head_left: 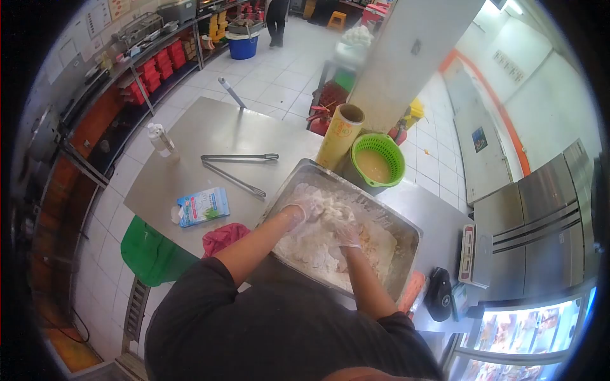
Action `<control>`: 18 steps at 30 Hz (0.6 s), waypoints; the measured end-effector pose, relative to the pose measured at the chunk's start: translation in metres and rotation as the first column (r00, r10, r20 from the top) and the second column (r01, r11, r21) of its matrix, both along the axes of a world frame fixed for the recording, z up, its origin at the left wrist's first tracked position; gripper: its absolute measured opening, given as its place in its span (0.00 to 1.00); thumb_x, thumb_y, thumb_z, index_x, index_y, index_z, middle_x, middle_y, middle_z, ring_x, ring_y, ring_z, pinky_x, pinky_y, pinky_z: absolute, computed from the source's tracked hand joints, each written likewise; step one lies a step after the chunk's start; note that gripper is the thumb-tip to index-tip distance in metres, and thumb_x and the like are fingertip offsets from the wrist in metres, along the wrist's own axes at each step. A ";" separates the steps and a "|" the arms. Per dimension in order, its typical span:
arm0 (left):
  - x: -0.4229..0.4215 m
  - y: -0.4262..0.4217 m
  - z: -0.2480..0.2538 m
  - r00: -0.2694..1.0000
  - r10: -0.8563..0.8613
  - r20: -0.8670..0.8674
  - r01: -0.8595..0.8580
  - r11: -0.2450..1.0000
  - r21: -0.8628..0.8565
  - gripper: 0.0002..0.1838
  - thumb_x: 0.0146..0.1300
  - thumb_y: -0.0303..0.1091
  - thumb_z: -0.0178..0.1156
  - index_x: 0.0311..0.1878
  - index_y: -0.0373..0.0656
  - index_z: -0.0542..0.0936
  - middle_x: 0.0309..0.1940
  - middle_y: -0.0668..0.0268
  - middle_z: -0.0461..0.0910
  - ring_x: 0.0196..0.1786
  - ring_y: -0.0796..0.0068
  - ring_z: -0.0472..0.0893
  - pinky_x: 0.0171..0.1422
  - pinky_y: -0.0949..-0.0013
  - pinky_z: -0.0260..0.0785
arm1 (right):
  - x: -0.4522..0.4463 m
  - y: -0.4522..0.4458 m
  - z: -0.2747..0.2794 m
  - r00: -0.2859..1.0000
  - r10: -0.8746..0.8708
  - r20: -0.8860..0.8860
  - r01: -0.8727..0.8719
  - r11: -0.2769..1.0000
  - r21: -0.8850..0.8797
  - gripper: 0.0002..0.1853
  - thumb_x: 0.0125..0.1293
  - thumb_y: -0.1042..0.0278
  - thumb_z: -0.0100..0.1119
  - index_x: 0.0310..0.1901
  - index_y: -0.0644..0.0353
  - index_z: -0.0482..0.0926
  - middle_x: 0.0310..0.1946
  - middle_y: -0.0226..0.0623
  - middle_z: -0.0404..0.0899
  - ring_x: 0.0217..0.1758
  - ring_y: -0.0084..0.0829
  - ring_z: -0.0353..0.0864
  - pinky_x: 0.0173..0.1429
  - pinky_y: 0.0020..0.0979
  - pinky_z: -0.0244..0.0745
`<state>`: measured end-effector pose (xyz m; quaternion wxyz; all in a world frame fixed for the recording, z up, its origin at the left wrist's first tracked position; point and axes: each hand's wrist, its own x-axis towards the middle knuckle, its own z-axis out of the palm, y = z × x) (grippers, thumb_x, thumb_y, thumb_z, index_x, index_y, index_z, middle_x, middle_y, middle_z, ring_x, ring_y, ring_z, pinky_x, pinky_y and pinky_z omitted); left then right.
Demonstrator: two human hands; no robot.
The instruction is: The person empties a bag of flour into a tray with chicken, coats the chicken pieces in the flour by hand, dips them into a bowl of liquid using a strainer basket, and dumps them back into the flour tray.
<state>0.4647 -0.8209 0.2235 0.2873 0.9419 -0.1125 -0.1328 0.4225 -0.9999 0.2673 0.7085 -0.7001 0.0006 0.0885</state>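
Observation:
A deep metal tray (406,279) of white flour (311,251) stands on the table in front of me. Both my hands are down in it, in clear plastic gloves dusted with flour. My left hand (307,209) and my right hand (347,233) close from either side on a heap of flour-coated pieces (332,213). Flour blurs my fingertips, and the pieces' kind cannot be made out. More lumpy, tan-tinged pieces (375,244) lie partly covered at the tray's right side.
Left of the tray are metal tongs (238,171), a blue-white packet (203,206), a bottle (162,141) and a red cloth (225,237). A film roll (342,136) and a green basket (395,155) stand beyond it. A scale (469,254) sits right. Another person (276,22) stands far back.

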 end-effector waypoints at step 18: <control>-0.037 0.018 0.004 0.700 0.134 -0.701 -0.625 0.590 -0.511 0.17 0.64 0.41 0.63 0.52 0.44 0.81 0.47 0.67 0.81 0.48 0.75 0.80 0.43 0.68 0.75 | -0.011 -0.023 -0.001 0.941 0.131 -0.313 -0.007 0.931 0.366 0.17 0.61 0.75 0.63 0.52 0.61 0.78 0.46 0.35 0.82 0.45 0.27 0.82 0.49 0.28 0.76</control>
